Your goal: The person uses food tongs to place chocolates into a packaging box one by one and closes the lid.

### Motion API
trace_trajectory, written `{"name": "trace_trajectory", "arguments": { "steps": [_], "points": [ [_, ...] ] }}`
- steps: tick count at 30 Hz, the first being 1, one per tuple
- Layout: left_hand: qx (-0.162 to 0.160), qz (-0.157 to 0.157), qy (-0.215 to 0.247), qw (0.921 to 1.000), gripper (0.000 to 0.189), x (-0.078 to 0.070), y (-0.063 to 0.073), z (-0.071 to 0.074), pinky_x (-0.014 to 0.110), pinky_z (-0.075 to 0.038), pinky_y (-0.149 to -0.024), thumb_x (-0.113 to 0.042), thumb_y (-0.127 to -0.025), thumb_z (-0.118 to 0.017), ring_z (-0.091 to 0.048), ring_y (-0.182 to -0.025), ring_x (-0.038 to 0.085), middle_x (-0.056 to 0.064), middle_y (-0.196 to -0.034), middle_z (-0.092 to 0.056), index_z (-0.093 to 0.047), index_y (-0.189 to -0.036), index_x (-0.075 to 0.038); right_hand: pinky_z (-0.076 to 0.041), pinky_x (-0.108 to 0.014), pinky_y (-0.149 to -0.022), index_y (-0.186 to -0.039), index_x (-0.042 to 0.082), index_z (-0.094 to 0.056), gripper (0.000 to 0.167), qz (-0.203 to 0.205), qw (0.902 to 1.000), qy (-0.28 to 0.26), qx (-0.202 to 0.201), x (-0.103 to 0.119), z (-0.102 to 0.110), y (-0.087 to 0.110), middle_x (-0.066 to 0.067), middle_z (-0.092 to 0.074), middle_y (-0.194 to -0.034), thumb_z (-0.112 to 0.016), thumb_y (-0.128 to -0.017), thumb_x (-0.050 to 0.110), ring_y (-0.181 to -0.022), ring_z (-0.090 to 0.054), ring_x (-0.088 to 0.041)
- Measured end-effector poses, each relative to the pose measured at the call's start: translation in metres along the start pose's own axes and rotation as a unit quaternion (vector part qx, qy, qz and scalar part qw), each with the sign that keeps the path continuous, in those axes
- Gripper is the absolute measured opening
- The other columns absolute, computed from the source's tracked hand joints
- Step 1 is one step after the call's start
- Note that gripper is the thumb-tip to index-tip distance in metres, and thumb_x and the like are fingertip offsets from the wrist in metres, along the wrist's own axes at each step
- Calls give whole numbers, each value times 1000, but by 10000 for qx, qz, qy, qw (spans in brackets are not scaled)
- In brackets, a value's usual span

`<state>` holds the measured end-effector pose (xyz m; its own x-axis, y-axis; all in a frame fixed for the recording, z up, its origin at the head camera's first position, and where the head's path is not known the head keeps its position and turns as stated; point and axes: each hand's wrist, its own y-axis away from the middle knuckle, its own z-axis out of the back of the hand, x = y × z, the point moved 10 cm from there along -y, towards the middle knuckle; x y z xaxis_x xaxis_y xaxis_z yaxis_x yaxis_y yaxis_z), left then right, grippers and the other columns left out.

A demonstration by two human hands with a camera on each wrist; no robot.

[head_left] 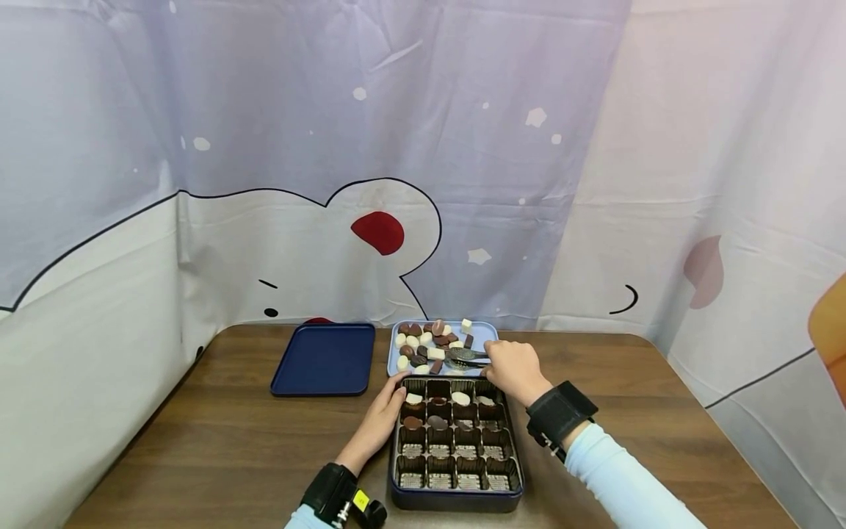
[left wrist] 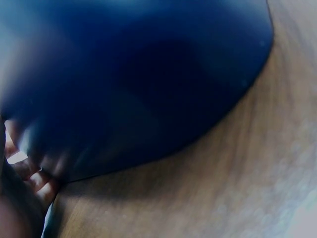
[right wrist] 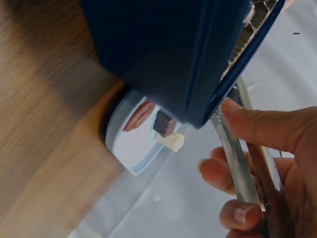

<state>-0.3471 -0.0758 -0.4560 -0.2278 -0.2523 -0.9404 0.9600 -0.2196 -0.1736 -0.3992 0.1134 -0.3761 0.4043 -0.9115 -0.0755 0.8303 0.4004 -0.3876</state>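
A dark blue tin [head_left: 456, 502] with a black divided insert stands near the front of the table. Chocolates [head_left: 460, 398] occupy cups in its two far rows. Against the tin's left wall, close to the far corner, rests my left hand [head_left: 375, 426]; the left wrist view catches only some of its fingers [left wrist: 44, 191] beside the blue wall. My right hand [head_left: 518, 371] grips metal tongs [right wrist: 237, 168] between thumb and fingers. The tong tips reach over a light blue tray [head_left: 485, 332] of dark, brown and white chocolates [head_left: 414, 342]. Whether the tips pinch a piece, I cannot tell.
To the left of the chocolate tray lies a dark blue lid [head_left: 324, 360] on the wooden table [head_left: 264, 448]. A printed curtain [head_left: 297, 110] hangs behind the table's back edge. The tray sits directly behind the tin.
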Motion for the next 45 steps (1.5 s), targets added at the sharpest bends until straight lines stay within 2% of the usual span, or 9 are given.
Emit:
{"name": "trace_trajectory", "arguments": {
  "steps": [5,9,18,29,33,38,45],
  "points": [
    [-20,-7,-26,10000,40,2,0,0,59,-27,-107,-16,-105,-32,-28,-138,41,26,-149,-32,-36,-144,-8,-17,-28,-48,-62,14,-43,26,94,9998,69,150,5,-5,-6,2,-33,-53,-64,-73,3,-47,-26,-13],
    [-56,-6,-66,10000,40,2,0,1,59,-27,-107,-16,-105,-32,-29,-138,41,26,-149,-31,-36,-144,-9,-15,-28,-50,-62,14,-42,27,199,9994,273,56,10,-7,-10,2,-28,-53,-62,-73,-1,-49,-20,-12],
    [-56,22,-113,9999,40,1,0,0,60,-27,-106,-17,-105,-32,-28,-138,43,26,-150,-30,-36,-144,-8,-15,-27,-49,-67,13,-52,20,172,9987,463,111,10,-17,-14,0,-36,-53,-64,-77,1,-47,-22,-12],
    [-78,43,-130,9999,41,1,1,1,61,-27,-106,-18,-105,-33,-28,-138,43,26,-150,-29,-35,-145,-7,-15,-27,-48,-63,14,-45,27,70,9997,226,-45,1,-19,-10,2,-29,-51,-64,-75,0,-47,-20,-12],
    [-66,32,-136,9999,42,1,1,1,60,-27,-107,-17,-105,-33,-28,-138,43,27,-150,-29,-34,-145,-5,-16,-28,-48,-63,14,-44,27,-6,9999,108,76,-1,-19,-10,2,-31,-52,-64,-74,1,-47,-22,-12],
    [-66,18,-115,9999,41,1,1,1,60,-27,-107,-17,-105,-33,-28,-138,43,27,-150,-30,-35,-145,-6,-17,-29,-50,-63,14,-43,27,-122,9995,-50,274,-5,-18,-11,1,-32,-53,-64,-76,3,-48,-25,-14],
    [-48,-51,-67,10000,40,0,0,1,59,-27,-107,-15,-105,-32,-30,-138,41,26,-148,-34,-36,-144,-8,-24,-30,-47,-65,15,-44,26,-315,9979,-220,529,-9,-11,-10,1,-41,-55,-67,-78,10,-48,-37,-16]
  ]
}}
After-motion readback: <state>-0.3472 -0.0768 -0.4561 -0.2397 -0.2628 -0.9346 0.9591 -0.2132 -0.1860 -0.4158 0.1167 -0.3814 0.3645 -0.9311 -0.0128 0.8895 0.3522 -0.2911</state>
